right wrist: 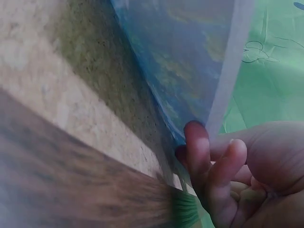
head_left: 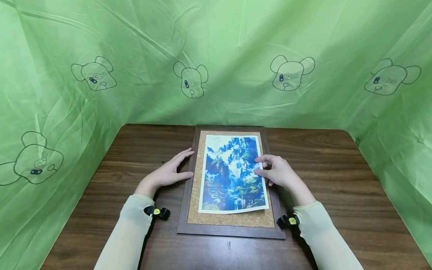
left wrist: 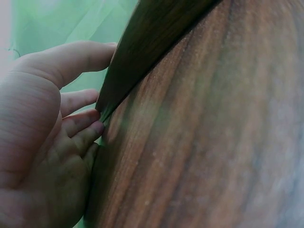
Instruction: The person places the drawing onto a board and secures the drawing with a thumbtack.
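A blue landscape print (head_left: 233, 176) with a white border lies over a cork board (head_left: 229, 220) in a dark wooden frame (head_left: 229, 230). My right hand (head_left: 278, 172) pinches the print's right edge between thumb and fingers. In the right wrist view, that edge of the print (right wrist: 190, 61) is lifted off the cork (right wrist: 95, 95), casting a shadow on it. Beside the frame's left side is my left hand (head_left: 165, 170), thumb and fingers spread, their tips touching the frame's outer edge. The left wrist view shows the left hand (left wrist: 47, 123) against the frame's side (left wrist: 142, 42).
The frame sits on a brown wood-grain table (head_left: 337, 176), its far end close to the table's back edge. Green fabric (head_left: 229, 45) printed with bear outlines hangs behind and at both sides. Small black devices with yellow marks (head_left: 157, 212) are strapped at both wrists.
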`<state>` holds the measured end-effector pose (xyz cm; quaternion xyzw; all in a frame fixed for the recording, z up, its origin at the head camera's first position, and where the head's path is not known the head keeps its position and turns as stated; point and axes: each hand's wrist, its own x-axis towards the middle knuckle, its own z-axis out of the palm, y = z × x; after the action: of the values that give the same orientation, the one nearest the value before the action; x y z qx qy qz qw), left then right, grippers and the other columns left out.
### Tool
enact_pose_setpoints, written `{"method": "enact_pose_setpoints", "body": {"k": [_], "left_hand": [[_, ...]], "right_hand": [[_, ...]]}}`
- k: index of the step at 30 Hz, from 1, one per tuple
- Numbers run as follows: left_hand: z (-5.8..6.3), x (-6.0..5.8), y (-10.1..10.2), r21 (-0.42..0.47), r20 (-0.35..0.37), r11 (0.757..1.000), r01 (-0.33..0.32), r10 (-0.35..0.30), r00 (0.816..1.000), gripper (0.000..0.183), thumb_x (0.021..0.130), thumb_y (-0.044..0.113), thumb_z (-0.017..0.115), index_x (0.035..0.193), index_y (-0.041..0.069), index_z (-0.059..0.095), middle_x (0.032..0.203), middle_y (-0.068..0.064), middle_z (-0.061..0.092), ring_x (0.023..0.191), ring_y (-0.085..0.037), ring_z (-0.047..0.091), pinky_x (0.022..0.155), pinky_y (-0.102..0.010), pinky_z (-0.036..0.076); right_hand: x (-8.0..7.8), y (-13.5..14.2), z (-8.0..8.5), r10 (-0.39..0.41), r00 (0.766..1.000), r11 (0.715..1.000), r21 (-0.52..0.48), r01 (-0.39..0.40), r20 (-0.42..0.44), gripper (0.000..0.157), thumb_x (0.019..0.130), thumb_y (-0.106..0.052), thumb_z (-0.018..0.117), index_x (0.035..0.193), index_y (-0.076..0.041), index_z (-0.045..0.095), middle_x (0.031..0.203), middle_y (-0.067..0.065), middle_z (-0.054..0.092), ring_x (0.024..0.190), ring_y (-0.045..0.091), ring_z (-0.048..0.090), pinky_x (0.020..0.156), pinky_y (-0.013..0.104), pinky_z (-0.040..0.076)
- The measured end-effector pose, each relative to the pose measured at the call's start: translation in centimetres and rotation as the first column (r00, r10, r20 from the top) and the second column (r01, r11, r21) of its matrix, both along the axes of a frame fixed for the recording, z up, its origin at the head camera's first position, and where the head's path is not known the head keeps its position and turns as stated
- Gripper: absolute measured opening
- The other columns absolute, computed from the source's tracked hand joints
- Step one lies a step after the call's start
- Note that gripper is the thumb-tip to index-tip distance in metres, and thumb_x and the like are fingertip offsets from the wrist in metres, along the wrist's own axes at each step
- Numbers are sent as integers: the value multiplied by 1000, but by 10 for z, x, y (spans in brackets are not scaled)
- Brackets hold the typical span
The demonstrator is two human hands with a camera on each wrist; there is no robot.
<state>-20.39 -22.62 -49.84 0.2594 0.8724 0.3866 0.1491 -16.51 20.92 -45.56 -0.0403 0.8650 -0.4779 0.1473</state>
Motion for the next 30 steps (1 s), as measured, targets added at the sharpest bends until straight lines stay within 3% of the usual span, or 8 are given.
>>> {"method": "enact_pose_setpoints", "body": {"k": [17,22,30], "left_hand": [[1,0,0,-17,29,1000,-15,15,999,85,105,36,76,175,23,28,183,0,13,168,-29,13,130,-62,22],[2,1,-1,-11,14,1000,-8,9,1000,86,105,37,76,175,20,28,183,-5,14,168,-34,14,129,-66,22],[2,0,1,-11,8,1000,-6,7,1000,86,105,37,76,175,19,28,183,-6,14,167,-35,14,129,-66,22]], "right_hand": [[-1,2,1,48,999,997,61,-49,14,38,103,-11,78,140,-7,70,105,12,57,53,20,59,50,40,58],[0,1,2,60,998,995,73,-61,20,37,104,-10,78,139,-6,70,106,13,54,53,21,63,52,41,60],[1,1,2,93,996,989,111,-94,12,37,103,-14,79,138,-8,69,101,13,62,54,22,68,54,41,61]]}}
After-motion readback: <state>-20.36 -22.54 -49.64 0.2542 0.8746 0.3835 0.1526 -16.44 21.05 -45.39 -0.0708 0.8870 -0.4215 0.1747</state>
